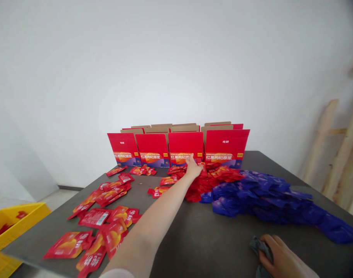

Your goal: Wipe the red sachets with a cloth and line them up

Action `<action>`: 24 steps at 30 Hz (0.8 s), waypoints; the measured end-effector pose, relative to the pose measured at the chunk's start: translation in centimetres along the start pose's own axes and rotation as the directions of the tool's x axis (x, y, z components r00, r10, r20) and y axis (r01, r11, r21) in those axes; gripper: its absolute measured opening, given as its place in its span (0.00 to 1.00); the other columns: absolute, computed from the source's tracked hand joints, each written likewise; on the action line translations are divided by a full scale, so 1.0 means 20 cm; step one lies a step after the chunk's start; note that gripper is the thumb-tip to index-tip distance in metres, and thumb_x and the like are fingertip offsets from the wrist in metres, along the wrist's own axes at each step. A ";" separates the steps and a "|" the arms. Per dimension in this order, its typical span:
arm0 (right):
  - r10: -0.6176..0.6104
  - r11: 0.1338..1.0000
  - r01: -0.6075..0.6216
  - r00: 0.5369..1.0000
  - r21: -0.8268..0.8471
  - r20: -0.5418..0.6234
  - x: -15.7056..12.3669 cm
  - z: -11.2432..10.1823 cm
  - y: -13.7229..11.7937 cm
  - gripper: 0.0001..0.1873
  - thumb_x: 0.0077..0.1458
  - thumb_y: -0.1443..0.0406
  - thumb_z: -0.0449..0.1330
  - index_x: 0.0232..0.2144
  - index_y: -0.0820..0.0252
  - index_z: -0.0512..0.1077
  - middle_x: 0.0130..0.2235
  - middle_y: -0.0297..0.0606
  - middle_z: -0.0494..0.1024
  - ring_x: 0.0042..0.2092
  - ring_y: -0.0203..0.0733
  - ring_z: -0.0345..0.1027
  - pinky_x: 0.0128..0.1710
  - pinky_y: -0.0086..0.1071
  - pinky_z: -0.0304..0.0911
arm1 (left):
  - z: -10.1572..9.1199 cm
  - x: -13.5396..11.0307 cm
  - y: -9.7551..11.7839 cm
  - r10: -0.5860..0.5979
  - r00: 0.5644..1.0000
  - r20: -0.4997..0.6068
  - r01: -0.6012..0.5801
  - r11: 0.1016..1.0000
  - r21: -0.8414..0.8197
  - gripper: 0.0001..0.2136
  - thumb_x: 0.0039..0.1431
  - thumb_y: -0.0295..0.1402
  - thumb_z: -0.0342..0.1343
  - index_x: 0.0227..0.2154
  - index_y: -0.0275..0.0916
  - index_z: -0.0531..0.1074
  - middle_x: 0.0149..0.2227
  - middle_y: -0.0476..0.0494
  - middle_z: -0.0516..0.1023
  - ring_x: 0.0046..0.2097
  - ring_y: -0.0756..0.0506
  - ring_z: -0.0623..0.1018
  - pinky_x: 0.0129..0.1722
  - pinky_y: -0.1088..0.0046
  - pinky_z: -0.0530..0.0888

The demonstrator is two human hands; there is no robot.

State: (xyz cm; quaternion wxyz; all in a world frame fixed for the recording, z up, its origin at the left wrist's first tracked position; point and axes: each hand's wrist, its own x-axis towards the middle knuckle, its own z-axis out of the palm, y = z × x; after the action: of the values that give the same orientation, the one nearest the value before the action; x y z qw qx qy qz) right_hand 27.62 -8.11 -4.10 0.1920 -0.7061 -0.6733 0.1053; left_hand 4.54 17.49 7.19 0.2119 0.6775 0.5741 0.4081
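Observation:
My left hand [194, 169] reaches forward across the table to the red pile in front of the boxes. Its fingers close around the edge of a red pouch [204, 170], partly hidden by the hand. More red pouches [212, 179] are heaped beneath and to the right of it. My right hand [282, 258] rests low at the right, closed on a crumpled grey cloth [260, 251]. Beyond it lies a long heap of blue pouches [260, 197], touching the red pile.
Open red cartons [185, 143] stand in rows at the back of the dark table [193, 239], against the wall. Loose red pouches [95, 217] lie spread over the left side. A yellow crate [22, 220] is at far left, wooden bars [321, 135] at right.

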 end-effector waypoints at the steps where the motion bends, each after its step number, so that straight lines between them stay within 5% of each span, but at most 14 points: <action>1: -0.005 1.000 0.005 1.000 0.002 -0.008 0.00 0.00 0.00 0.12 0.55 0.58 0.49 0.35 0.51 0.71 0.38 0.38 0.76 0.36 0.42 0.74 0.35 0.34 0.65 | 0.02 -0.01 0.01 0.019 0.999 0.026 -0.019 0.999 0.032 0.25 0.52 0.26 0.57 0.54 0.34 0.62 0.60 0.32 0.57 0.61 0.39 0.59 0.59 0.64 0.57; 7: 0.012 1.000 -0.013 0.998 -0.003 -0.062 -0.02 0.00 -0.03 0.12 0.55 0.58 0.49 0.36 0.51 0.71 0.40 0.38 0.76 0.37 0.43 0.74 0.35 0.36 0.64 | 0.08 -0.09 0.08 0.002 0.991 0.132 -0.030 0.977 0.212 0.14 0.59 0.34 0.51 0.45 0.37 0.73 0.55 0.33 0.65 0.58 0.32 0.61 0.55 0.51 0.61; 12: -0.004 1.000 0.004 0.998 0.000 -0.065 -0.04 -0.02 -0.02 0.13 0.56 0.56 0.49 0.37 0.51 0.70 0.41 0.41 0.76 0.38 0.46 0.74 0.35 0.38 0.63 | -0.04 -0.12 0.09 -0.007 0.983 0.185 -0.054 0.946 0.319 0.17 0.61 0.33 0.47 0.51 0.41 0.70 0.55 0.39 0.67 0.56 0.39 0.66 0.56 0.61 0.62; 17: -0.037 0.999 0.038 0.997 0.004 -0.067 -0.02 0.01 0.03 0.14 0.56 0.54 0.50 0.38 0.53 0.69 0.42 0.45 0.75 0.39 0.48 0.73 0.37 0.41 0.62 | -0.55 -0.31 -0.16 -0.014 0.975 0.222 -0.099 0.868 0.487 0.15 0.60 0.31 0.49 0.48 0.42 0.72 0.55 0.44 0.69 0.58 0.43 0.65 0.59 0.66 0.59; 21: 0.014 1.000 -0.014 0.999 0.008 -0.051 -0.03 -0.01 -0.02 0.15 0.55 0.54 0.48 0.38 0.52 0.69 0.41 0.42 0.75 0.36 0.46 0.73 0.33 0.39 0.61 | -1.02 -0.68 -0.41 -0.102 0.982 0.159 -0.022 0.776 0.630 0.16 0.62 0.37 0.48 0.46 0.35 0.73 0.53 0.35 0.70 0.55 0.38 0.69 0.56 0.57 0.63; 24: 0.034 0.999 -0.036 0.997 -0.029 -0.065 -0.04 -0.04 -0.09 0.14 0.55 0.56 0.48 0.37 0.53 0.69 0.39 0.41 0.75 0.35 0.45 0.72 0.31 0.38 0.59 | -1.17 -1.00 -0.57 -0.131 0.989 0.066 0.026 0.599 0.800 0.23 0.62 0.46 0.45 0.53 0.38 0.67 0.59 0.36 0.65 0.60 0.36 0.63 0.57 0.54 0.61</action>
State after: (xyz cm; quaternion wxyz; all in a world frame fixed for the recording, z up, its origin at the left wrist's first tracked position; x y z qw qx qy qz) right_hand 26.22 -9.06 -2.71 0.2012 -0.7238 -0.6558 0.0754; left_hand -21.25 -2.90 5.89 -0.0609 0.6978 0.7112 0.0589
